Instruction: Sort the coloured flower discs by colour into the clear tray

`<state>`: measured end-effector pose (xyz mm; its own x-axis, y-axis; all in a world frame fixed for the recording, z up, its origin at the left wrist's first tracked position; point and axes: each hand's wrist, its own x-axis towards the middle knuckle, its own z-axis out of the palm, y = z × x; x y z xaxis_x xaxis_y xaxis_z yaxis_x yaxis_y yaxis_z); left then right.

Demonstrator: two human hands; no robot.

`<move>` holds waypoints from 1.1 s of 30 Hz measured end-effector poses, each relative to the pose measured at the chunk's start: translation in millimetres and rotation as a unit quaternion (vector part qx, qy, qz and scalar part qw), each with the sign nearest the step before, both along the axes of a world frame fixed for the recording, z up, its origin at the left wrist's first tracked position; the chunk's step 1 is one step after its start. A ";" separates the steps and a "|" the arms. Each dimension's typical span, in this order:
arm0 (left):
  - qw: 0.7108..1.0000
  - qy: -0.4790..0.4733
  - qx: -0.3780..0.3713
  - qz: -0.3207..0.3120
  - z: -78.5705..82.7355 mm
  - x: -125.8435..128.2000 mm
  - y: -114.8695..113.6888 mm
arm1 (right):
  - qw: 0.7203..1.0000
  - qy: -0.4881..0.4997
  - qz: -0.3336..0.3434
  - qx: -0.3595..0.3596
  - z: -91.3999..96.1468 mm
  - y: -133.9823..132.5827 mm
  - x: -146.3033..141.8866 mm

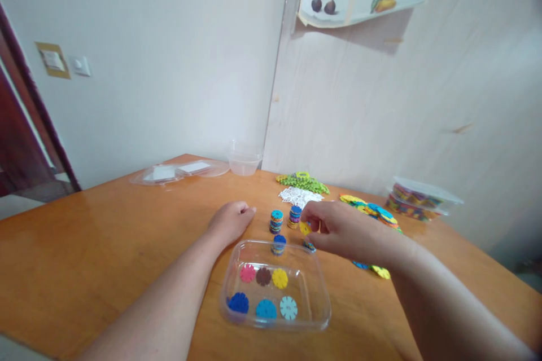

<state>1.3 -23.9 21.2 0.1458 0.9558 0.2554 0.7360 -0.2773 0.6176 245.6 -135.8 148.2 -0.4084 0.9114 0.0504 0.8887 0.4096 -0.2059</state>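
Right hand (341, 229) pinches yellow disc (304, 228) (tilted, face towards camera); left hand (231, 221) rests curled.

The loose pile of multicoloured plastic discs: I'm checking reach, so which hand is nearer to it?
Right. The right hand, holding a yellow plastic disc, is just left of the loose pile; the left hand is farther left, beyond the short coloured disc stacks.

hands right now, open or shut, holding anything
Left hand: closed, nothing visible in it.
Right hand: closed, pinching a yellow disc.
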 end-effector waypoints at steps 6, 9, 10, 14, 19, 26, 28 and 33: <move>1.000 -0.004 -0.009 0.000 -1.9 0.3 2.1 | 0.996 -0.020 0.087 -0.016 -3.6 -30.5 -32.1; 1.000 -0.002 -0.010 0.003 -2.6 0.4 2.4 | 0.991 -0.071 0.117 -0.014 -14.5 -32.5 -41.2; 1.000 0.000 -0.010 0.005 -2.5 0.6 2.2 | 0.989 -0.085 0.119 -0.010 -18.2 -31.9 -43.0; 1.000 0.001 -0.010 0.012 -0.6 1.5 0.1 | 0.986 -0.122 0.109 -0.012 -29.9 -28.4 -46.3; 1.000 -0.002 -0.015 0.014 1.5 1.8 -2.1 | 0.982 -0.158 0.107 -0.011 -38.7 -24.8 -47.7; 1.000 0.003 -0.015 0.012 1.9 1.4 -1.9 | 0.981 -0.171 0.091 -0.021 -39.3 -24.1 -51.7; 1.000 0.005 -0.016 0.012 2.5 1.5 -2.0 | 0.983 -0.160 0.090 -0.025 -37.8 -24.6 -51.2; 1.000 0.006 -0.022 0.014 3.0 2.0 -2.1 | 0.990 -0.102 0.096 -0.032 -26.7 -27.3 -44.4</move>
